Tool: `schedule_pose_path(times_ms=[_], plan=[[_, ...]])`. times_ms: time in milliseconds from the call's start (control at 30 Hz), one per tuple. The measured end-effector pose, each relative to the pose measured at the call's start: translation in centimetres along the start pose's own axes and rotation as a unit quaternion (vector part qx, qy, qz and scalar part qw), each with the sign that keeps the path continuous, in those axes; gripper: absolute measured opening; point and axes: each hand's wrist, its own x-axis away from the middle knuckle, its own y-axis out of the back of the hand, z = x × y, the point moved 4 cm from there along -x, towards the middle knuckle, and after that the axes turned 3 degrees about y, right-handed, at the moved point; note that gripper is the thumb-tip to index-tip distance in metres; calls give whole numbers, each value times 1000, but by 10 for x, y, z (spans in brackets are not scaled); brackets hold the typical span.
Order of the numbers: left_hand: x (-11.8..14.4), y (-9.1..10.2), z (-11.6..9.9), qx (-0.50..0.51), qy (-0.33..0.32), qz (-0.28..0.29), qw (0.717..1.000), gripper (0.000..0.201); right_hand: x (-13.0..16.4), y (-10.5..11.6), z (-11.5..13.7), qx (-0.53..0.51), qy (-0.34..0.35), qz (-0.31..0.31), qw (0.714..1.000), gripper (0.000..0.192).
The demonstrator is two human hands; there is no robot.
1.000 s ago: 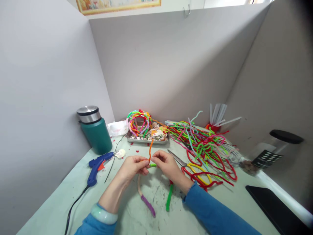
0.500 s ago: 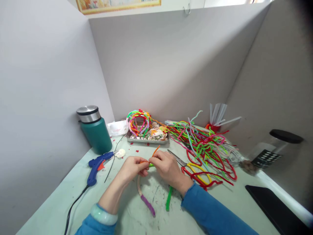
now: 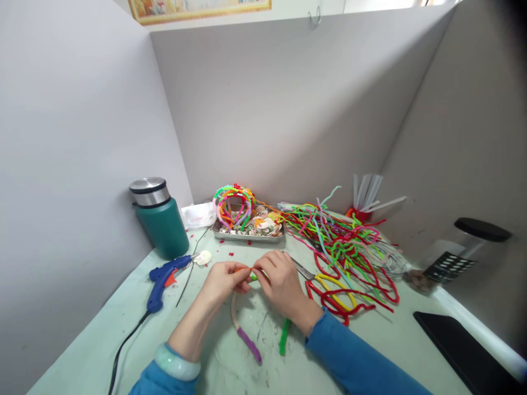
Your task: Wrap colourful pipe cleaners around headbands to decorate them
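Note:
My left hand (image 3: pixel 226 280) and my right hand (image 3: pixel 280 282) meet above the middle of the table, fingertips almost touching. Each is closed in a pinch on an orange pipe cleaner (image 3: pixel 242 269), most of which the fingers hide. A wire wrapped in coloured pipe cleaner (image 3: pixel 249 346) hangs below in a curve, pale pink and then purple at its end. Its green end (image 3: pixel 285 336) shows under my right wrist, and a bit of bright green appears between the hands. Just right of my right hand lie scissors (image 3: pixel 335 288) with yellow handles.
A blue glue gun (image 3: pixel 158 285) and a green bottle (image 3: pixel 161 225) stand at the left. Behind my hands, a metal tray (image 3: pixel 249 238) holds shells and wrapped rings (image 3: pixel 234 206). A pipe-cleaner pile (image 3: pixel 341 236), a clear jar (image 3: pixel 461 252) and a black slab (image 3: pixel 461 348) are on the right.
The orange end that stuck up above my right fingers no longer shows. My right fingers have shifted slightly and turned over the pinched spot; the left hand stays about where it was.

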Motion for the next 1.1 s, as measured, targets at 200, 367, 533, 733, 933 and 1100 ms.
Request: schedule_pose_path(times_ms=[200, 367, 533, 733, 933, 1100], plan=[[2, -2, -1, 10, -16, 15, 1000, 22, 2, -5, -1, -56, -24, -10, 998, 9], [0, -2, 3, 47, -13, 12, 999, 24, 5, -9, 1, -79, -44, -33, 995, 11], [-3, 1, 8, 107, -14, 11, 994, 28, 5, -10, 4, -124, -42, -34, 991, 15], [-4, 0, 11, 157, 3, 38, 987, 25, 5, -10, -1, -209, -112, -53, 970, 13], [-1, 0, 8, 148, 38, 54, 987, 33, 5, -10, -3, -245, -140, -51, 958, 13], [-1, 1, 6, 109, 17, 67, 992, 28, 4, -9, -4, -243, -130, -57, 959, 13]])
